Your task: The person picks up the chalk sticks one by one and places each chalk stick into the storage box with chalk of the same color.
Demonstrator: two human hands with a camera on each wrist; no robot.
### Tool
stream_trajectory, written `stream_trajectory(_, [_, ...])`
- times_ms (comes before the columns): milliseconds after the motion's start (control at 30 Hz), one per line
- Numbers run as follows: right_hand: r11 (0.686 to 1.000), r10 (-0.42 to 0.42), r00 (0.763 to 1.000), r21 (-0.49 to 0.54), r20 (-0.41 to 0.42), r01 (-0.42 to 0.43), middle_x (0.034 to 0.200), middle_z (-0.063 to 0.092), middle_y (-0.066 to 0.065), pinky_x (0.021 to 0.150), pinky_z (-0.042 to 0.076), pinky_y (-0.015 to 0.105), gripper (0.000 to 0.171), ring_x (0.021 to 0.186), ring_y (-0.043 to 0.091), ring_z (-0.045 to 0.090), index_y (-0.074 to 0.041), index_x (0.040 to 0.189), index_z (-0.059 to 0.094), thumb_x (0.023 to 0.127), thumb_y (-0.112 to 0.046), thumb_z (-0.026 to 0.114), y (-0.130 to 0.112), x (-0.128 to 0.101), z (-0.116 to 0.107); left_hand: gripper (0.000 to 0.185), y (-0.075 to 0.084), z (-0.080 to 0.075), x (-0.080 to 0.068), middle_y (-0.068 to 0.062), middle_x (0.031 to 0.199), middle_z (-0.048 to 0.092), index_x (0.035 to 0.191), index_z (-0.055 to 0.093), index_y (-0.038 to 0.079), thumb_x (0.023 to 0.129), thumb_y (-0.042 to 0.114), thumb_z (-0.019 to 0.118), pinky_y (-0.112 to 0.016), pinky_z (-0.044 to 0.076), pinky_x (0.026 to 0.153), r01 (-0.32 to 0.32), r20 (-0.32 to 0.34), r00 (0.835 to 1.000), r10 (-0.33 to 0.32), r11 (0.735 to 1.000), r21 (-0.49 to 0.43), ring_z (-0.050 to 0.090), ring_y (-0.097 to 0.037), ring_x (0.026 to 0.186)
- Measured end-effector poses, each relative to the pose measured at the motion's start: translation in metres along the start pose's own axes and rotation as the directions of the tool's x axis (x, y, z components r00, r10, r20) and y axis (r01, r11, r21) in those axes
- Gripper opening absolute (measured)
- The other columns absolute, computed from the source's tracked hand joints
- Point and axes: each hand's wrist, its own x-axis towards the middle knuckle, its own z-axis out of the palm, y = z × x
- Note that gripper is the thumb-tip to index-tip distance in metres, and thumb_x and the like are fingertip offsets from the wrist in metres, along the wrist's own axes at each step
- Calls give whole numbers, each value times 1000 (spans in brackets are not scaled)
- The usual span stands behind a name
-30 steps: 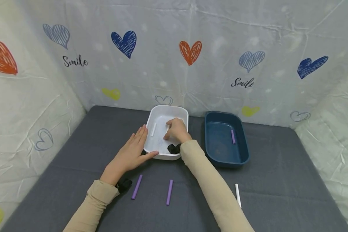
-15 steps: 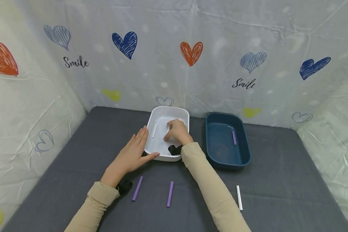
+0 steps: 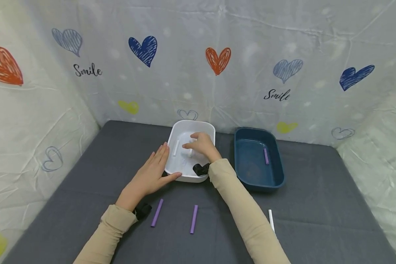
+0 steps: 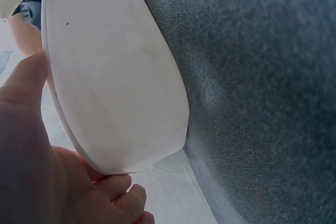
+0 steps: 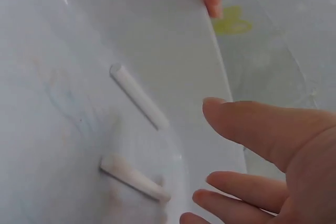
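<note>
My right hand has just let go: its fingers hang loose above two white sticks in the white tray, seemingly both delivered. My left hand steadies the rim, fingers straight.

Right hand, fingers loosely extended, above white tub; two white sticks lie apart inside.

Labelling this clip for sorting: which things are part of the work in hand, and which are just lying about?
In hand:
white tub, steadied by the left hand
two white sticks inside it, under the open right hand

Lying about:
blue tub with a purple stick
two purple sticks on the mat
white stick on the mat
</note>
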Motion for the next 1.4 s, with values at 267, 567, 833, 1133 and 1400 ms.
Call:
stream_trajectory(267, [996, -20, 999, 93, 30, 17, 143, 53, 16, 106, 45, 46, 59, 132, 33, 48, -1, 139, 57, 90, -29, 73, -10, -11, -16, 104, -3, 1, -1, -20, 164, 1, 156, 6, -5, 94, 67, 49, -53, 9, 121, 7, 6, 1000, -7, 1000, -4, 5, -33, 151])
stream_trajectory(567, [993, -35, 999, 118, 33, 31, 143, 54, 10, 105, 45, 46, 55, 132, 28, 50, -6, 140, 57, 94, -35, 67, -13, -31, -33, 104, -4, -1, -4, -19, 164, 1, 156, 6, -5, 95, 67, 48, -52, 9, 121, 11, 6, 1000, -11, 1000, -11, 5, -32, 151])
stream_trajectory(833, [990, -121, 993, 68, 6, 120, 144, 54, 9, 104, 47, 43, 53, 132, 27, 51, -8, 141, 56, 96, -34, 65, -5, -60, -55, 104, 1, 0, 0, -19, 164, 1, 156, 6, -5, 94, 67, 48, -51, 9, 122, 3, 9, 1000, -2, 1000, -19, 5, -32, 151])
stream_trajectory(1133, [986, -165, 986, -22, -15, 164, 146, 51, 11, 105, 46, 47, 55, 134, 29, 49, -7, 143, 54, 97, -36, 63, 3, -94, -77, 105, -1, 1, 2, -18, 165, -2, 157, 3, -3, 94, 69, 47, -50, 7, 122, 18, 20, 1000, -18, 1000, -17, 3, -31, 152])
stream_trajectory(1400, [976, -218, 976, -16, -28, 218, 139, 59, 8, 106, 44, 49, 48, 130, 27, 52, -10, 137, 61, 97, -35, 65, 16, -124, -93, 106, -2, 1, 2, -19, 165, -1, 157, 3, -4, 94, 68, 49, -51, 8, 122, 2, 8, 1000, -2, 1000, -19, 3, -32, 152])
